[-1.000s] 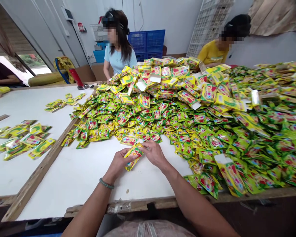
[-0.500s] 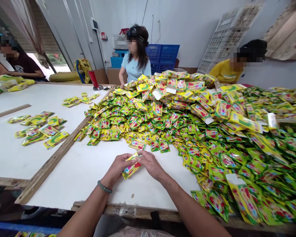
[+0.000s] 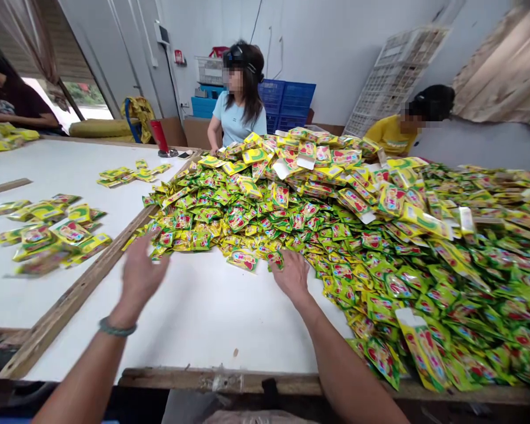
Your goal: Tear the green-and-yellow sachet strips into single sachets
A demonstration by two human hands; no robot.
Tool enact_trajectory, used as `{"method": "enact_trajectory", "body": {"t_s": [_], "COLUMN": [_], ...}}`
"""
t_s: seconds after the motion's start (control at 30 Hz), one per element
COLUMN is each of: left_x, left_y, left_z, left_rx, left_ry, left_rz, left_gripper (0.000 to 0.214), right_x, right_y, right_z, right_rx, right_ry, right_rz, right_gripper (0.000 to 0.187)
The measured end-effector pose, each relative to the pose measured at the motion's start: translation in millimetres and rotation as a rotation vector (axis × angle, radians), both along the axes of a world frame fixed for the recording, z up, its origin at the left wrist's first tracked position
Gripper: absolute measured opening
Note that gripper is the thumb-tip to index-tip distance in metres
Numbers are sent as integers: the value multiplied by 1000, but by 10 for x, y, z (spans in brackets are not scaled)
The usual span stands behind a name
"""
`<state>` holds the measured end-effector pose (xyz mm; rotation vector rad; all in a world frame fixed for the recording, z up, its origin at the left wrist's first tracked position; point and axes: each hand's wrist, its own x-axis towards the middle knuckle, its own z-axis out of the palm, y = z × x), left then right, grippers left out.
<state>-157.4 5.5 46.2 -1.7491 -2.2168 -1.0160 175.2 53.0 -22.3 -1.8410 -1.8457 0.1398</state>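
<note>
At the edge of the heaped sachets (image 3: pixel 265 218), the right hand (image 3: pixel 292 275) spreads open (left hand (image 3: pixel 141 274) open too, empty).

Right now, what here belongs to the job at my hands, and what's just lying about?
Job:
left hand, raised and empty
right hand, at the heap's edge
sachet heap
loose sachets, on the table's left

Lying about:
red cup
blue crates
wooden strip

Glossy yellow-green sachets (image 3: pixel 242 221) are lying heaped in a loose pile, its near edge touching the right hand (image 3: pixel 292 275).
</note>
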Motion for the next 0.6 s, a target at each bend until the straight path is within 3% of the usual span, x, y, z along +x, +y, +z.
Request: {"method": "enact_trajectory", "body": {"t_s": [0.07, 0.13, 0.2, 0.27, 0.37, 0.47, 0.53, 0.6], "left_x": [463, 885, 1171, 1294, 1253, 1129, 1082, 1087], "left_y": [145, 283, 401, 491, 555, 525, 453, 349], "left_z": [-221, -418, -555, -620, -601, -518, -477, -466], "left_rx": [-117, -238, -332, -380, -402, -450, -487, -528], "left_ry": [97, 206, 280, 310, 260, 100, -68, -343], "left_rz": [-309, -533, -670, -750, -779, -647, -579, -616], "left_gripper": [61, 71, 73, 65, 49, 38, 32, 30], "right_x": [8, -21, -55, -73, -54, -5, 19, 21], "right_y": [-39, -89, -129, -142, -92, 13, 76, 110], "right_z": [-70, -100, -91, -62, -35, -53, -79, -101], "right_rx": [-31, -43, -48, -53, -62, -99, -143, -181], "right_ry": [-107, -167, -198, -204, -115, 156, 385, 619], "right_rz": [75, 202, 308, 362, 324, 205, 155, 160], "right_gripper": [42, 41, 37, 30, 22, 25, 29, 32]}}
